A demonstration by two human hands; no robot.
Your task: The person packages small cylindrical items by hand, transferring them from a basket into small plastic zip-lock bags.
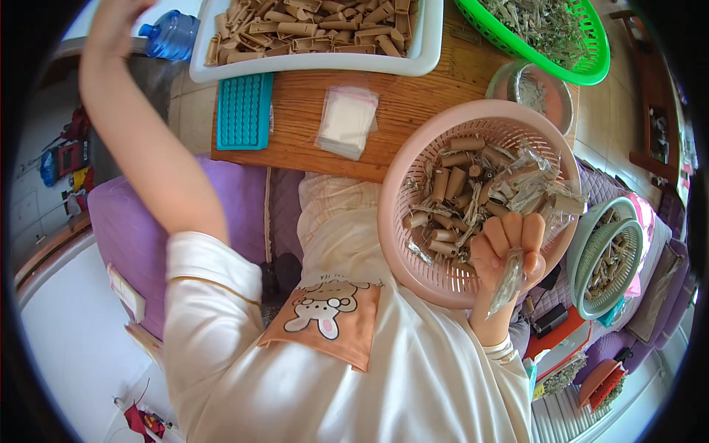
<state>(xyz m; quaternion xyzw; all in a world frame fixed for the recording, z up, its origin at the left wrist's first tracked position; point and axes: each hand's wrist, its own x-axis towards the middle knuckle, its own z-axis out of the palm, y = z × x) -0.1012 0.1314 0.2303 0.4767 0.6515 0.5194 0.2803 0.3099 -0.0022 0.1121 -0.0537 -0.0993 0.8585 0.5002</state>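
My right hand (511, 249) is closed, its fingers curled on a small clear plastic packet (509, 284) that hangs toward my wrist. What the packet holds is hard to make out. The hand is over the near right rim of a pink slotted basket (399, 244), which holds short brown tubes (447, 184) and crumpled clear plastic packets (530, 166). My left arm stretches far forward and left. Only part of my left hand (118, 26) shows at the upper edge, left of the white tray (317, 68), and its fingers are cut off.
Brown curved pieces (295, 29) fill the white tray. On the wooden table (295, 151) lie a teal mould tray (244, 111) and clear bags (347, 122). A green basket (594, 63) of dried plant bits, a round bowl (565, 111) and pale green baskets (580, 258) are at right; a blue water jug (173, 35) at left.
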